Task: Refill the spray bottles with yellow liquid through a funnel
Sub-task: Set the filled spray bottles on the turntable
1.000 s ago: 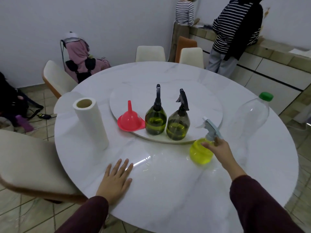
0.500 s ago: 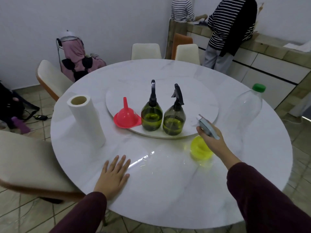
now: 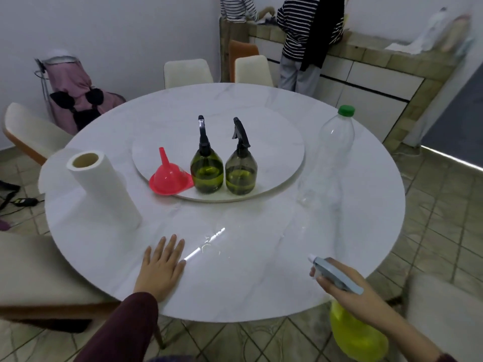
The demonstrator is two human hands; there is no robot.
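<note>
My right hand (image 3: 350,291) grips the grey spray head of a yellow spray bottle (image 3: 352,335), held in the air past the table's near right edge. My left hand (image 3: 160,267) lies flat and open on the white marble table (image 3: 235,270). On the round turntable (image 3: 274,142) stand two dark green spray bottles (image 3: 207,168) (image 3: 241,171) with black heads, each partly filled with yellow liquid. A red funnel (image 3: 170,178) sits upside down at the turntable's left edge. A clear plastic bottle (image 3: 329,155) with a green cap stands to the right.
A paper towel roll (image 3: 104,186) stands at the table's left. Cream chairs (image 3: 34,278) ring the table. Two people in striped tops (image 3: 305,35) stand at a counter at the back. A pink bag (image 3: 75,92) hangs by the wall.
My right hand has lifted the yellow spray bottle off the table and drawn it toward me, past the near right edge. My left hand has stayed flat on the table.
</note>
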